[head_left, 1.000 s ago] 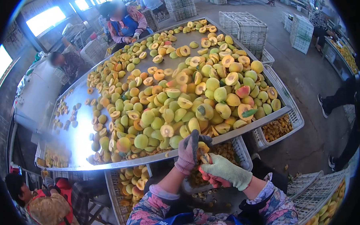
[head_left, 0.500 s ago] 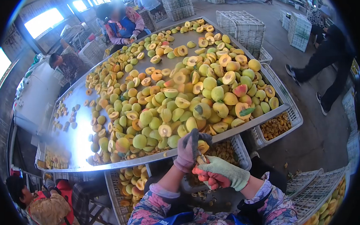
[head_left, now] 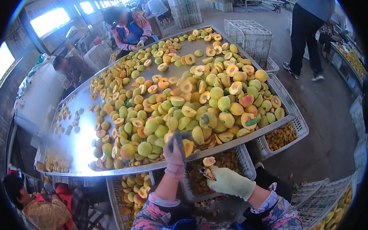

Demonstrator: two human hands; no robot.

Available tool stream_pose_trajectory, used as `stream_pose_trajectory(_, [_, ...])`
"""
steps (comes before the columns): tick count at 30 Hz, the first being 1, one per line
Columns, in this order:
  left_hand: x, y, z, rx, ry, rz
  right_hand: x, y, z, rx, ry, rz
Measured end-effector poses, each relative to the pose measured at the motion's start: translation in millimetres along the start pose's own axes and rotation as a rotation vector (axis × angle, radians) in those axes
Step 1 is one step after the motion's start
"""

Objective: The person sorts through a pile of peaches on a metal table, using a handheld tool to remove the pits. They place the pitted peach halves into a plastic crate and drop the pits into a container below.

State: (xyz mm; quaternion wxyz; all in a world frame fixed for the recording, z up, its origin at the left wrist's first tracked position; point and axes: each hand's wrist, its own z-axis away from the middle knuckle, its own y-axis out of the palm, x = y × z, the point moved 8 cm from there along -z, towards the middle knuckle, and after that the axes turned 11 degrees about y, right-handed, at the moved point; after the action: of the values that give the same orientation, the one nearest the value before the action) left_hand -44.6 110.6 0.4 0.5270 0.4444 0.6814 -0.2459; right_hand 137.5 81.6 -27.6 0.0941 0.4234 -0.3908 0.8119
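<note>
My left hand [head_left: 174, 156], in a pinkish glove with dark fingers, is closed around a peach half [head_left: 188, 147] at the front rim of the metal table [head_left: 234, 145]. To its right and lower, my right hand [head_left: 232, 182] wears a pale green glove and grips a small metal pitting tool [head_left: 207, 173], mostly hidden by the fingers. Another peach half [head_left: 209, 161] shows its cut face right at the tool's tip. Below the hands is a white crate [head_left: 248, 163] holding orange-brown fruit pieces. Whole and halved peaches [head_left: 151, 124] are heaped on the table beyond.
A crate of peach halves [head_left: 136, 189] stands under the table to the left, another crate [head_left: 301, 126] at its right corner. Stacked crates [head_left: 250, 38] stand behind. People sit at the far side and at lower left [head_left: 48, 211]; one person [head_left: 307, 31] stands at right.
My hands have moved apart: the left up and left toward the table rim with its peach half, the right slightly down. The person at right has shifted, now standing more upright in view.
</note>
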Motion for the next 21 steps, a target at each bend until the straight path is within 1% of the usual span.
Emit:
stream_pose_trajectory(1, [-0.9, -5.9, -0.5, 0.031, 0.021, -0.033, -6.0, -3.2, 1.2, -0.012, 0.127, 0.216])
stream_pose_trajectory(2, [-3.9, -9.2, -0.1, 0.064, 0.046, -0.066, -15.1, -3.5, -1.4, -0.024, 0.182, 0.349])
stream_pose_trajectory(3, [-5.7, -8.8, 4.3, 0.105, 0.003, -0.055, -35.9, 5.7, -9.7, -0.116, 0.105, 0.439])
stream_pose_trajectory(4, [-13.0, -12.6, 7.5, 0.106, 0.013, -0.054, -51.3, 14.2, -15.4, -0.211, 0.025, 0.528])
stream_pose_trajectory(5, [-17.9, -14.8, 11.6, 0.144, -0.019, -0.078, -38.6, 5.0, -11.9, -0.22, 0.019, 0.529])
stream_pose_trajectory(7, [-41.4, -22.9, 19.6, 0.203, -0.06, -0.133, -19.8, -15.8, -0.4, -0.093, 0.164, 0.432])
stream_pose_trajectory(8, [-58.3, -36.6, 20.2, 0.261, 0.155, -0.389, -17.6, -19.2, 4.0, -0.095, 0.155, 0.439])
stream_pose_trajectory(9, [-64.9, -56.8, 24.8, 0.192, 0.084, -0.423, -14.0, -24.7, 8.9, -0.152, 0.12, 0.414])
stream_pose_trajectory(10, [-62.6, -83.2, 27.7, 0.209, 0.064, -0.549, -10.4, -32.4, 11.0, -0.217, 0.08, 0.388])
stream_pose_trajectory(11, [-55.0, -120.0, 32.2, 0.179, 0.081, -0.728, -9.8, -37.0, 9.9, -0.239, 0.06, 0.395])
stream_pose_trajectory(12, [-45.2, -158.9, 40.6, 0.106, 0.021, -0.872, -13.5, -38.9, 9.0, -0.263, 0.086, 0.45])
stream_pose_trajectory(13, [-56.5, -175.6, 48.1, 0.121, -0.067, -1.107, -17.3, -39.8, 8.3, -0.282, 0.114, 0.502])
stream_pose_trajectory(14, [-90.9, -165.9, 57.6, 0.121, -0.076, -1.275, -18.3, -40.4, 8.3, -0.292, 0.099, 0.505])
stream_pose_trajectory(15, [-74.8, -191.1, 64.8, 0.235, -0.222, -1.476, -17.3, -41.4, 9.1, -0.303, 0.048, 0.466])
stream_pose_trajectory(16, [-76.7, -198.4, 68.8, 0.221, -0.216, -1.475, -15.0, -43.0, 9.6, -0.312, -0.001, 0.428])
stream_pose_trajectory(18, [-89.2, -191.8, 71.0, 0.282, 0.012, -1.699, -9.1, -46.3, 11.4, -0.348, -0.023, 0.432])
stream_pose_trajectory(19, [-86.2, -187.9, 61.0, 0.273, -0.07, -1.548, -7.0, -48.2, 11.4, -0.371, -0.04, 0.417])
stream_pose_trajectory(21, [-98.6, -142.4, 31.0, 0.306, 0.163, -1.399, -4.8, -47.0, 12.6, -0.386, -0.059, 0.405])
